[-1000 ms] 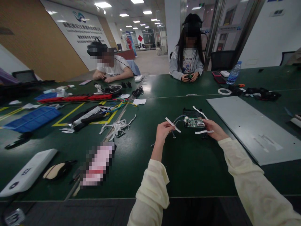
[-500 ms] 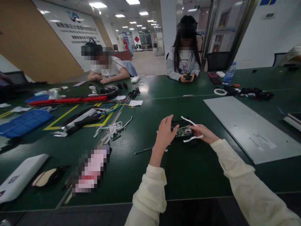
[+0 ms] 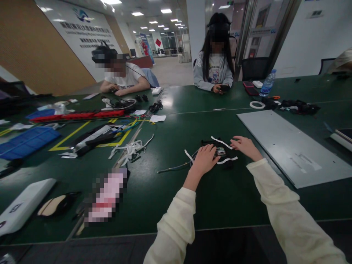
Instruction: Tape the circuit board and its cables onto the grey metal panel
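A small green circuit board [image 3: 220, 151] lies on the table in front of me, with white strips sticking out around it. My left hand [image 3: 205, 158] is over its left part, fingers curled and closed on it, so much of the board is hidden. My right hand [image 3: 246, 147] is just right of the board, its fingertips closed at the end of the upper white strip [image 3: 221, 142]. Another white strip [image 3: 227, 160] extends below the board, and a third white strip [image 3: 189, 156] shows left of my left hand. A thin grey cable [image 3: 173, 168] runs leftward from beneath that hand.
A large grey panel [image 3: 293, 146] lies to the right. On the left are tangled white strips [image 3: 132, 151], a phone [image 3: 107, 200], a mouse [image 3: 56, 205] and a blue basket [image 3: 29, 141]. Two people sit across the green table [image 3: 176, 205], near a water bottle [image 3: 267, 83].
My left hand has come down over the board, covering more of it. My right hand has moved off the board's right edge to the upper strip's end.
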{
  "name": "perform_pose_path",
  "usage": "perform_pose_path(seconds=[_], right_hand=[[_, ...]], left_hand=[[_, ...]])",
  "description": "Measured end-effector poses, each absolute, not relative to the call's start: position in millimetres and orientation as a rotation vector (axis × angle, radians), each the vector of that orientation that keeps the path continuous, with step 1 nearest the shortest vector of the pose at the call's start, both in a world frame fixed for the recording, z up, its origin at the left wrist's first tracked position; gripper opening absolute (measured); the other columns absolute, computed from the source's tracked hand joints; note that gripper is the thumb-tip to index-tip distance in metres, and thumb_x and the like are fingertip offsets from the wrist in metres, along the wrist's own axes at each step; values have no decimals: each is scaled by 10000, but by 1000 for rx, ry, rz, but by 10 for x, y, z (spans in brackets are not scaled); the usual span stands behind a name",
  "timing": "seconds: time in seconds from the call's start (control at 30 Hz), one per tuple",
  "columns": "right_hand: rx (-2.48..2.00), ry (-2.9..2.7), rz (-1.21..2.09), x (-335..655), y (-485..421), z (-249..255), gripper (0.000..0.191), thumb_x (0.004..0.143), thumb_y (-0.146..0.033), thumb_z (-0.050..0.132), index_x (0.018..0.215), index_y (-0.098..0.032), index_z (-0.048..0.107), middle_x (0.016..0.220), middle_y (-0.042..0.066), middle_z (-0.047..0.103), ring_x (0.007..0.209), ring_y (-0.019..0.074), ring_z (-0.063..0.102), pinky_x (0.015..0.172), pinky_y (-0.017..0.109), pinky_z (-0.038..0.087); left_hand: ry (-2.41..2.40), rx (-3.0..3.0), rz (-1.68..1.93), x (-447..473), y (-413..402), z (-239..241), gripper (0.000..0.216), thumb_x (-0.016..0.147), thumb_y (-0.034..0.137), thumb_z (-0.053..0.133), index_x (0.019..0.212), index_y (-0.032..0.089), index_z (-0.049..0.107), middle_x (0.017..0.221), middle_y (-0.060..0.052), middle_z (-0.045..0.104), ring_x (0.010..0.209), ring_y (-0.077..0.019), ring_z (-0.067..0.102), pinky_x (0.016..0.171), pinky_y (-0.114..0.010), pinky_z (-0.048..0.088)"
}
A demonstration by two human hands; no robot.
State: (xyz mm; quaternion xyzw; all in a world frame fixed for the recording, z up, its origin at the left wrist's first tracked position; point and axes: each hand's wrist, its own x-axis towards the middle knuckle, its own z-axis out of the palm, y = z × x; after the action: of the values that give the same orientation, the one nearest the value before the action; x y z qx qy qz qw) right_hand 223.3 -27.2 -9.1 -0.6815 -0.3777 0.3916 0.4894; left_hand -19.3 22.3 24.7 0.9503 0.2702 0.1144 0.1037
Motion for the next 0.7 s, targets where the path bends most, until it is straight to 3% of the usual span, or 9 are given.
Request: perform_pose_path(seconds=[0.13, 0.23, 0.33, 0.43, 0.7], right_hand=[[-2005, -1057, 406, 2826, -479, -123, 478, 855, -447, 543, 1227, -148, 567, 948, 104, 710, 919, 221, 662, 911, 415, 481], [-2244, -968, 54, 3253, -770, -122, 512, 873, -377, 488, 1326, -140, 496, 1259, 173, 579, 1202, 281, 514, 1041, 485, 347], [-2410, -761, -50, 3487, -1017, -203, 610, 865, -460, 455, 1377, -129, 447, 1428, 281, 352, 1340, 466, 250, 972, 752, 114], [-2542, -671, -55, 3559, -1109, -372, 601, 866, -521, 412, 1319, -142, 523, 1455, 299, 288, 1352, 509, 145, 920, 786, -17], [-2604, -904, -160, 3631, -1110, -636, 658, 885, -531, 315, 1348, -94, 479, 1441, 323, 281, 1336, 542, 141, 904, 791, 46]], left_hand=[[765, 2779, 296, -214, 227, 267, 544, 904, 435, 484, 1374, 169, 422, 1468, -136, 396, 1357, -296, 355, 1122, -479, 255], [750, 2775, 268, -219, 251, 283, 564, 890, 433, 512, 1374, 157, 423, 1468, -149, 389, 1346, -311, 359, 1113, -484, 260], [746, 2796, 276, -207, 289, 289, 545, 879, 450, 522, 1341, 169, 451, 1449, -139, 403, 1320, -311, 378, 1096, -480, 275], [752, 2819, 288, -184, 323, 292, 542, 859, 494, 536, 1300, 185, 476, 1408, -128, 424, 1282, -309, 403, 1073, -474, 295], [692, 2847, 169, -65, 444, 345, 599, 801, 553, 577, 1259, 179, 489, 1266, -146, 493, 1161, -328, 466, 962, -447, 375]])
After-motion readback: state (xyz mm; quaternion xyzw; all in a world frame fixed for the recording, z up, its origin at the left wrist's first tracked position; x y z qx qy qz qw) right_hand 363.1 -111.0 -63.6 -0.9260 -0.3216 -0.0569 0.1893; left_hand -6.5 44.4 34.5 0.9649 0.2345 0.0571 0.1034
